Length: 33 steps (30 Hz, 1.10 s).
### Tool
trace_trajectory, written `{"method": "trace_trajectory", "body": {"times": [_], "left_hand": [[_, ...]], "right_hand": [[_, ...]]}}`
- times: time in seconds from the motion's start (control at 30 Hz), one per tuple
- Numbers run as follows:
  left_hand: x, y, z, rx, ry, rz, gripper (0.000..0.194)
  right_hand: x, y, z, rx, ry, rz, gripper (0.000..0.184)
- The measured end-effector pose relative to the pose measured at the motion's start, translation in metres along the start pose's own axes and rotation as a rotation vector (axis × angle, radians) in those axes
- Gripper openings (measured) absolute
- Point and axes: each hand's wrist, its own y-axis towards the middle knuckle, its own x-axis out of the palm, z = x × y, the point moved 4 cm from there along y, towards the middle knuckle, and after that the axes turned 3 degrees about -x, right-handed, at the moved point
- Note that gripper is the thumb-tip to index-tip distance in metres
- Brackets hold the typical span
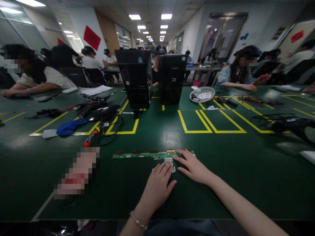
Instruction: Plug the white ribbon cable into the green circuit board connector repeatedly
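On the green table [221, 170], both hands partly cover a circuit strip [137, 154].

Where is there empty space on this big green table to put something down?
Bare green mat lies right of the right hand, and between the long thin green circuit board and the two black computer towers. The left side is crowded with the red-handled screwdriver and black cables.

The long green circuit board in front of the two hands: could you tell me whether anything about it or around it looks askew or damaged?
Nothing stands out. The circuit board lies flat on the green table, with no visible breakage. The left hand touches a small white part at its near edge, and the right hand rests on its right end.
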Motion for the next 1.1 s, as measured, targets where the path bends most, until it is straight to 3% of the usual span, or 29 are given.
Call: {"method": "trace_trajectory", "body": {"times": [0.67, 0.93, 1.1], "left_hand": [[-0.001, 0.002, -0.004, 0.029, 0.016, -0.049, 0.048], [-0.002, 0.004, -0.015, 0.104, 0.008, -0.062, 0.045], [-0.002, 0.004, -0.012, 0.070, 0.020, -0.080, 0.048]], "right_hand": [[0.001, -0.001, 0.004, -0.037, 0.035, -0.035, 0.053], [0.000, -0.002, 0.005, -0.033, 0.037, -0.054, 0.054], [0.000, -0.002, 0.004, -0.039, 0.043, -0.040, 0.054]]}}
